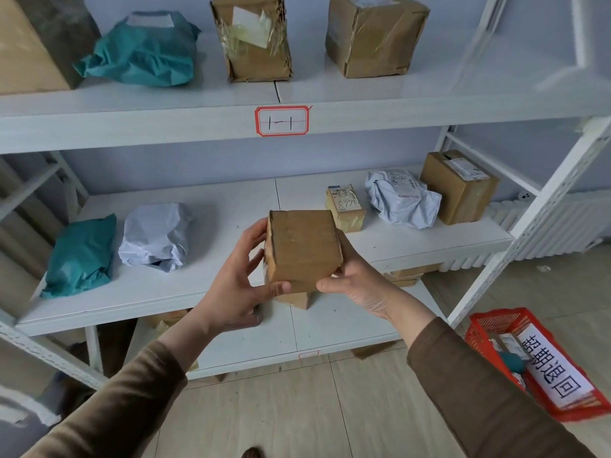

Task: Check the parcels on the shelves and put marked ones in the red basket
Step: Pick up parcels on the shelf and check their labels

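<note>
Hands hold a small cardboard box (302, 249) between them in front of the middle shelf (198, 285). The left hand (238, 282) grips the box's left side, thumb pressed against its lower front edge and fingers curled round the far side. The right hand (357, 279) cradles the box from the right and beneath, its thumb tip touching the lower front corner, close to the left thumb. The face turned toward the camera is plain brown with no label showing. Both arms wear brown sleeves (479, 391).

Just beyond the right hand, on the middle shelf, sits a small taped yellowish parcel (345, 209) with handwritten digits, then a crumpled grey-white mailer bag (401, 200), then a brown carton (459, 186) bearing a printed label. Left of the left hand lie a white crumpled bag (155, 234) and, farther left, a teal bag (81, 256).

Above the hands, a red-bordered tag (282, 121) marked "1-1" is stuck on the edge of the upper shelf (132, 123), which carries a teal bag (142, 51) and two brown boxes (253, 38) (375, 34).

Below and well to the right of the right hand, the red basket (489, 328) stands on the floor with a white paper sign (552, 368) in Chinese characters on its side; parcels lie inside it, partly hidden.
</note>
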